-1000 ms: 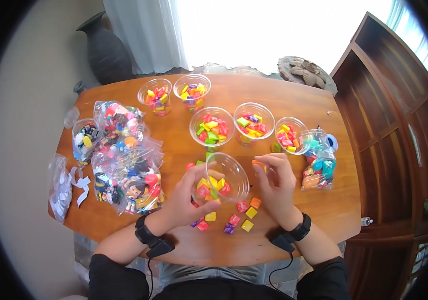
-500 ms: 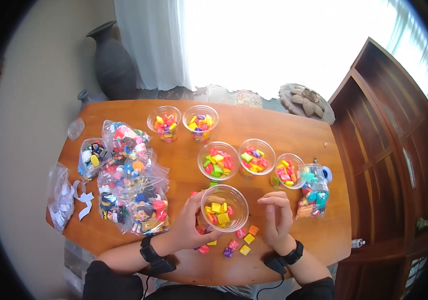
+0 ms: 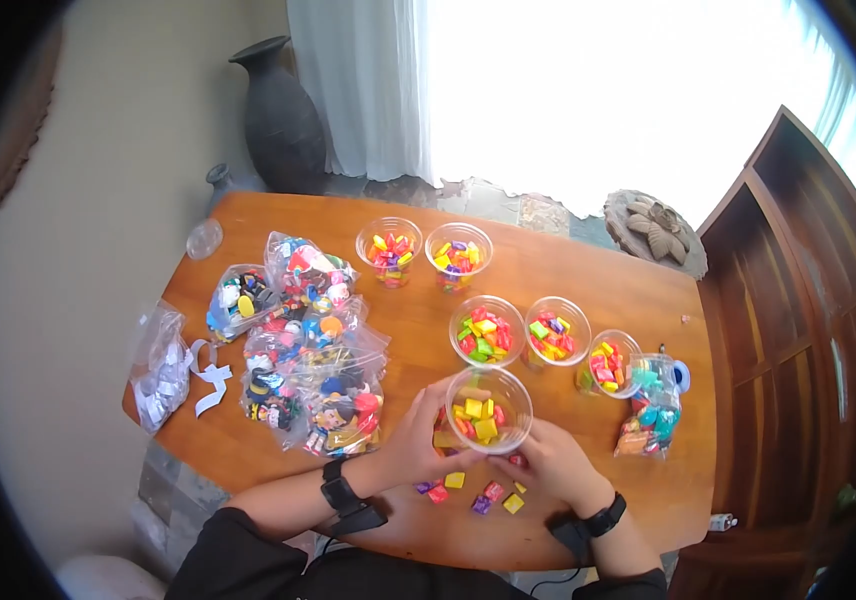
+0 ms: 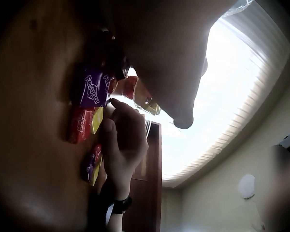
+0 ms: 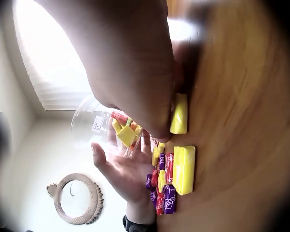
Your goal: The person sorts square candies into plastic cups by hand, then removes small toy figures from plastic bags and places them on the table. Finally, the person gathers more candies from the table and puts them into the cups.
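Note:
My left hand (image 3: 418, 440) grips a clear plastic cup (image 3: 518, 440) by its side, fingers and thumb curved around it. Yellow and red wrapped candies (image 3: 476, 420) lie inside the cup. Reaching down to the right of the cup, my right hand (image 3: 560, 465) has its fingertips low among loose wrapped candies (image 3: 481, 505) on the table. The right wrist view shows a yellow candy (image 5: 184, 169) close under that hand. In the left wrist view, the right hand's thumb and index finger stand apart beside purple and red candies (image 4: 93, 89).
Several candy-filled cups (image 3: 488, 330) stand behind my hands on the wooden table (image 3: 278, 225). Bags of small toy figures (image 3: 323, 365) lie at left, near white ribbon (image 3: 213, 385). A bag of teal and orange things (image 3: 653, 410) and a tape roll (image 3: 682, 376) are at right.
One second ago my right hand held an orange candy up beside the cup; now it has lowered to the loose candies. My left hand keeps the cup. The head view has turned left.

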The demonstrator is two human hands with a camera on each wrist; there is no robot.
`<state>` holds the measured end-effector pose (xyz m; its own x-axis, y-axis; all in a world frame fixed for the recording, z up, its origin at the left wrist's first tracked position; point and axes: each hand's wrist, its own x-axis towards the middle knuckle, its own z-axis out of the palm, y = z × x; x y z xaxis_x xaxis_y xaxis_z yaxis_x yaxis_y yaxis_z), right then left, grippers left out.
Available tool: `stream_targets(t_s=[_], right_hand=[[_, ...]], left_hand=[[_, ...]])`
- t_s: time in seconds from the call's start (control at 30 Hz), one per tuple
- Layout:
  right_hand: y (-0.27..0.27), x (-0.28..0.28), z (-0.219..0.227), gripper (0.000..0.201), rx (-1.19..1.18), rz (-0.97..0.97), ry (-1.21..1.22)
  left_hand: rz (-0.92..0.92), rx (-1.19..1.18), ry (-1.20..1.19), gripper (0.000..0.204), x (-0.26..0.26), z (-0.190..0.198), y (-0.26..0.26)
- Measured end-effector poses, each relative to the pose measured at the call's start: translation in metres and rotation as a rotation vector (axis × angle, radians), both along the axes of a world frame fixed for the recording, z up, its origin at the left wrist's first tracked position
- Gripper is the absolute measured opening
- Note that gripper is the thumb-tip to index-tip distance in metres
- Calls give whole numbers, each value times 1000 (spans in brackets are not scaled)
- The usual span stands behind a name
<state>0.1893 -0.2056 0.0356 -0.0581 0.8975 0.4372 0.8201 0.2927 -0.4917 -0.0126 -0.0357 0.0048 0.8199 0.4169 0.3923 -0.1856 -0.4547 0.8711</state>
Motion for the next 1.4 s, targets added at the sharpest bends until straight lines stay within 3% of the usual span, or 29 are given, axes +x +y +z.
stream_targets(t_s=[0.1, 0.2, 0.33, 0.5, 0.67, 0.73, 0.87, 1.03, 1.13, 1.4], right_hand=[[-9, 5, 19, 37, -412, -103, 143], [-19, 7, 37, 43, -539, -97, 184], [-25, 3, 43, 55, -562, -70, 166], [-31, 10, 42, 59, -592, -46, 197], [-42, 2, 55, 63, -776, -100, 180], [-44, -6, 47, 53, -703, -172, 0], [-33, -22, 53, 42, -777, -205, -1], [-18, -28, 33, 28, -460, -223, 21], [-9, -29, 4, 25, -263, -302, -146], [3, -33, -4, 29, -138, -417, -35]], left_hand=[[43, -27, -44, 97, 0, 9, -3], [53, 35, -100, 94, 1, 4, 0], [67, 58, -90, 91, 0, 5, -1], [3, -79, -79, 89, -2, 1, -5], [89, -33, -34, 88, -3, 7, -6], [106, -58, -24, 86, -2, 3, -5], [38, -202, 15, 87, 1, 7, -7], [49, -176, 9, 81, 6, -2, -4], [33, -206, -70, 81, 7, -3, -5], [-13, -215, 3, 76, 5, 4, -4]])
